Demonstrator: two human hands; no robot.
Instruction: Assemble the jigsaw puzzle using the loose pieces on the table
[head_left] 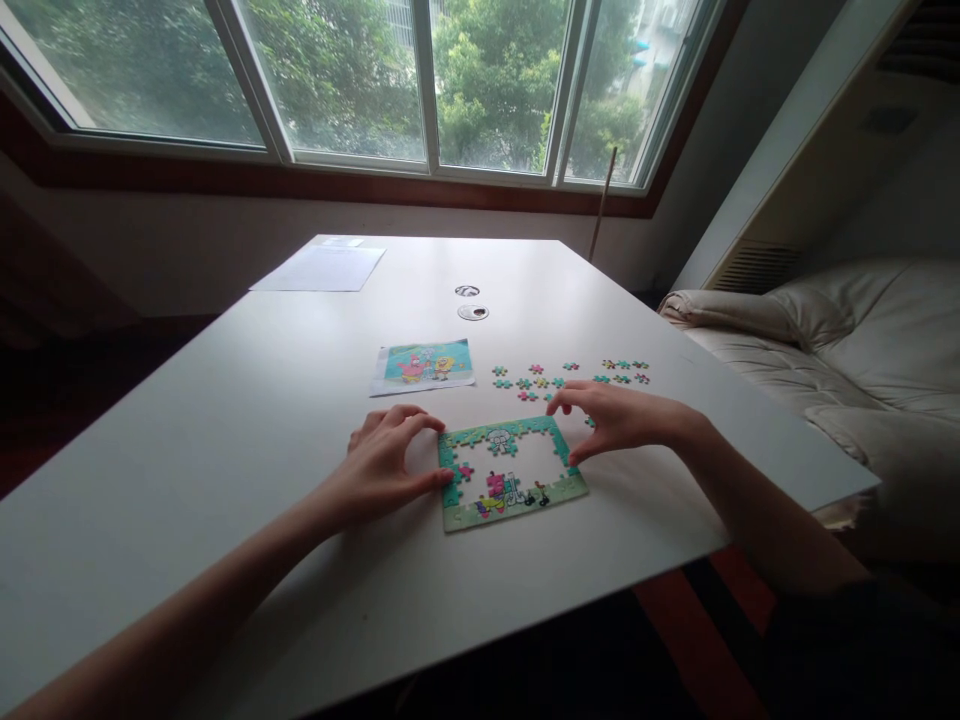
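Observation:
A partly assembled jigsaw puzzle [536, 497] lies on the white table, its border joined and much of its middle bare. Its green and teal frame carries cartoon figures along the bottom and top. My left hand [386, 460] is at its left side, thumb on the left edge and index finger at the upper left corner. At the right side, the thumb of my right hand [626, 415] touches the edge, with the index finger by the upper right corner. Both hands have their fingers apart. Loose puzzle pieces [535, 369] lie behind the puzzle, some partly hidden by my right hand.
A reference picture [427, 364] with cartoon characters lies behind the puzzle on the white table [225, 420]. Papers [322, 268] rest at the far left. Two round cable holes [472, 313] sit mid-table. A pale sofa [885, 350] stands at right, windows beyond.

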